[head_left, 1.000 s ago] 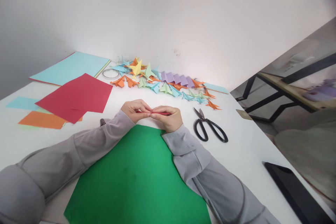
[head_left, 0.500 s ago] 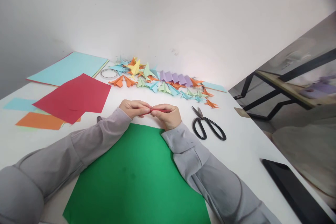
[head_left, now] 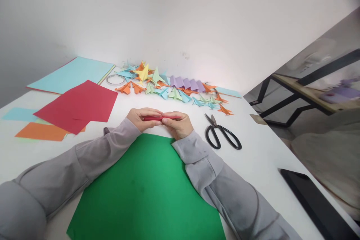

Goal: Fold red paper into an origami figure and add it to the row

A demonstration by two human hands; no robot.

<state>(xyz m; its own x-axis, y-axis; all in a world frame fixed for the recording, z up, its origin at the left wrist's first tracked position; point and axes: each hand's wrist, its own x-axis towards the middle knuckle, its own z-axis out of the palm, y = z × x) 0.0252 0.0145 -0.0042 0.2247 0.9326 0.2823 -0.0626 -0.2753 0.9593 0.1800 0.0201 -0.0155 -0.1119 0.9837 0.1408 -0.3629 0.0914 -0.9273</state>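
A narrow strip of folded red paper [head_left: 153, 118] is held level between both hands, just beyond the far edge of a large green sheet [head_left: 149, 187]. My left hand [head_left: 142, 118] pinches its left end, thumb below and fingers above. Around the right end, my right hand [head_left: 180, 123] is closed, its thumb tip close to the left thumb. Much of the paper is hidden by the fingers. To the right of my right hand lie black-handled scissors [head_left: 221, 131], blades slightly apart.
Folded paper shapes [head_left: 168, 86] in several colours line the wall. Red sheets [head_left: 81, 105], an orange piece [head_left: 42, 131] and a light blue stack [head_left: 73, 73] lie left, near a wire ring [head_left: 115, 79]. A dark tablet-like object [head_left: 312, 198] sits at the right table edge.
The fingers of my left hand have lifted and opened a little from the thumb, so more of the folded red paper shows between them. My right hand keeps its grip.
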